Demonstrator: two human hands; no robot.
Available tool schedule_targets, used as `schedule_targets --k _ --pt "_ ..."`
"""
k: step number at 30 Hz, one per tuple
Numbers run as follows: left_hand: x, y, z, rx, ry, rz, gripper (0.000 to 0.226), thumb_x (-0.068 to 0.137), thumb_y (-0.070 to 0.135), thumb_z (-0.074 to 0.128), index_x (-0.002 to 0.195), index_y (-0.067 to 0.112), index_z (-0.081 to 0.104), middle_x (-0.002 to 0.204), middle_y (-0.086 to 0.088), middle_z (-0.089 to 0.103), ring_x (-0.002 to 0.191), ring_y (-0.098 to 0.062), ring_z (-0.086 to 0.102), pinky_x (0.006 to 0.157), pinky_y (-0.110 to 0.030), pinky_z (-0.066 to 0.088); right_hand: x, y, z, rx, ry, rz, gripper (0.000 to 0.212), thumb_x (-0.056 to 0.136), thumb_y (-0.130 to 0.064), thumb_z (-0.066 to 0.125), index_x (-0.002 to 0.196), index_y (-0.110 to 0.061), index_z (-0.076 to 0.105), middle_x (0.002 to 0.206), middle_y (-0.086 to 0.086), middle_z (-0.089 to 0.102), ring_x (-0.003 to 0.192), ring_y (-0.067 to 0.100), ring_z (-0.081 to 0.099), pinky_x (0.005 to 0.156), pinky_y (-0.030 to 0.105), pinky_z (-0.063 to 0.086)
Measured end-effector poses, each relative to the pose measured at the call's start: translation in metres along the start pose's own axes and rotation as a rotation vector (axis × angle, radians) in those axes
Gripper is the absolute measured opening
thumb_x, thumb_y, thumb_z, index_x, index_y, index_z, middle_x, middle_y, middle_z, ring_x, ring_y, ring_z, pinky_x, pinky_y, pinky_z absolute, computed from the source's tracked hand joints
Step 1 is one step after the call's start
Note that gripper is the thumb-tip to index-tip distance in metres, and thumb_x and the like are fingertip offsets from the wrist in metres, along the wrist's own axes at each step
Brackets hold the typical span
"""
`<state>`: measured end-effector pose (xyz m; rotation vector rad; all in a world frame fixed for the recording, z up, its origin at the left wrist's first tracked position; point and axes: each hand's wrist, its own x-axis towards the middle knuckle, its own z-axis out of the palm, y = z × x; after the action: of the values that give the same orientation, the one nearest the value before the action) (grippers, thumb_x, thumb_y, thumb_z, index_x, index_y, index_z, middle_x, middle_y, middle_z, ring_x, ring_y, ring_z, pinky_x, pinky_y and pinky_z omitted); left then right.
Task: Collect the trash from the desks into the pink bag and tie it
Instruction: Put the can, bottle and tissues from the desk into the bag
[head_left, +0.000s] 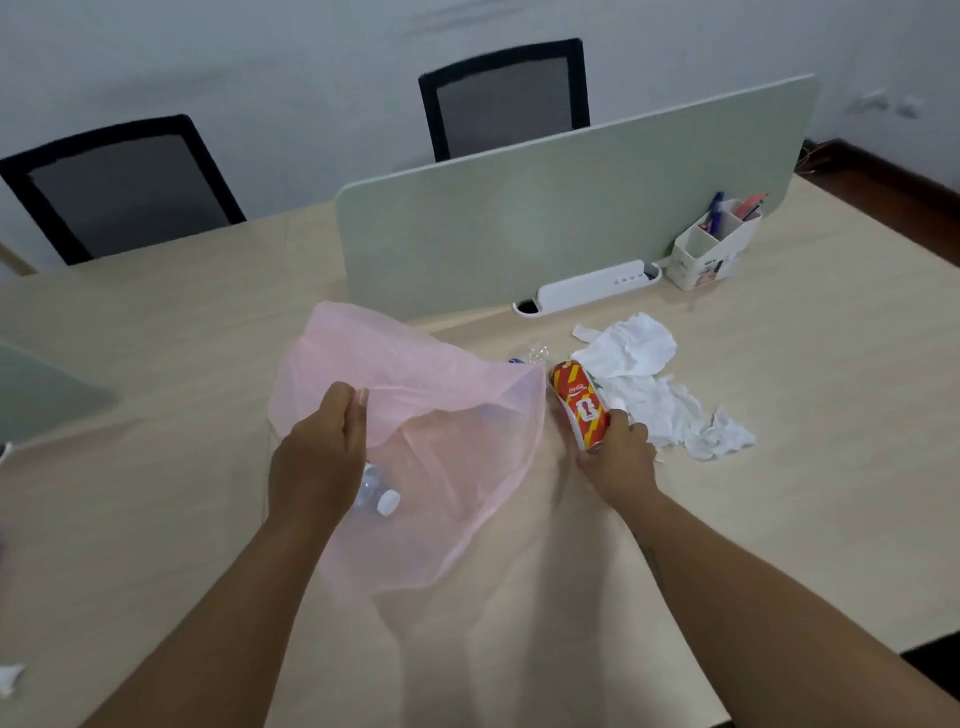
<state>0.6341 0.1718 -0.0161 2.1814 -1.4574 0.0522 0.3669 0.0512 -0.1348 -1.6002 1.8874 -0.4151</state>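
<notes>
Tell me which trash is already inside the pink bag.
The clear bottle with the white cap; the red can and white tissues are outside the bag.

Head-worn camera looks forward and down, close over the desk (779, 519)

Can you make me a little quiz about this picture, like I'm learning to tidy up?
1. True or false: the red can is already inside the pink bag.
2. What does the left hand hold? A) the pink bag's edge B) a pen C) a cup
3. Fill in: the white tissues lie on the desk to the ___ of the can.

Key: 1 false; 2 A; 3 right.
</notes>
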Motion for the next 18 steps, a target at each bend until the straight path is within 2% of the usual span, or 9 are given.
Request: schedule_targets --k 3,5,7,9,11,13,18 --pt "0.004 0.005 0.009 0.029 0.000 0.007 0.028 0.104 0.034 0.034 0.083 0.017 0.037 0.059 -0.008 0.047 0.053 -0.033 0.041 0.051 -0.035 0.034 -0.007 0.004 -0.002 0.270 -0.002 -0.007 0.065 0.075 -0.029 0.077 0.130 -0.014 0.044 0.120 0.011 0.045 0.102 0.026 0.056 0.082 0.036 0.050" --pt "0.011 0.007 0.015 0.037 0.011 0.001 0.029 0.105 0.035 0.034 0.084 0.016 0.037 0.059 -0.008 0.047 0.054 -0.033 0.040 0.052 -0.034 0.033 -0.026 0.000 -0.017 0.522 -0.070 -0.003 0.060 0.078 -0.027 0.076 0.129 -0.021 0.045 0.118 0.003 0.051 0.094 0.016 0.061 0.074 0.028 0.053" --pt "0.019 0.009 0.019 0.022 0.034 -0.031 0.029 0.105 0.036 0.032 0.086 0.015 0.039 0.062 -0.010 0.049 0.057 -0.035 0.043 0.053 -0.035 0.033 -0.053 -0.007 -0.034 0.724 -0.182 0.006 0.051 0.083 -0.021 0.071 0.126 -0.027 0.044 0.110 -0.004 0.057 0.089 0.014 0.065 0.066 0.023 0.053" --pt "0.026 0.013 0.019 -0.010 0.063 -0.090 0.031 0.105 0.038 0.030 0.089 0.014 0.041 0.064 -0.010 0.051 0.059 -0.037 0.045 0.054 -0.035 0.033 -0.076 -0.012 -0.047 0.753 -0.290 -0.031 0.042 0.085 -0.017 0.068 0.119 -0.030 0.047 0.103 -0.004 0.059 0.080 0.017 0.064 0.063 0.023 0.053" --pt "0.032 0.019 0.017 -0.057 0.089 -0.147 0.032 0.105 0.039 0.029 0.089 0.015 0.041 0.065 -0.009 0.052 0.061 -0.037 0.046 0.054 -0.035 0.032 -0.090 -0.021 -0.051 0.681 -0.407 -0.092 0.040 0.085 -0.014 0.067 0.116 -0.033 0.050 0.102 -0.001 0.062 0.067 0.010 0.060 0.058 0.018 0.050" --pt "0.037 0.024 0.013 -0.111 0.116 -0.178 0.031 0.105 0.041 0.028 0.088 0.017 0.039 0.066 -0.008 0.052 0.062 -0.036 0.047 0.054 -0.035 0.033 -0.097 -0.035 -0.049 0.659 -0.451 -0.131 0.042 0.084 -0.015 0.068 0.118 -0.034 0.050 0.105 -0.003 0.065 0.060 0.003 0.056 0.055 0.015 0.048" --pt "0.046 0.019 0.003 -0.158 0.172 -0.201 0.031 0.105 0.041 0.028 0.084 0.020 0.036 0.068 -0.006 0.052 0.065 -0.035 0.048 0.054 -0.033 0.030 -0.113 -0.066 -0.030 0.780 -0.453 -0.226 0.051 0.082 -0.013 0.070 0.123 -0.036 0.048 0.116 -0.008 0.064 0.077 -0.002 0.064 0.063 0.015 0.049"
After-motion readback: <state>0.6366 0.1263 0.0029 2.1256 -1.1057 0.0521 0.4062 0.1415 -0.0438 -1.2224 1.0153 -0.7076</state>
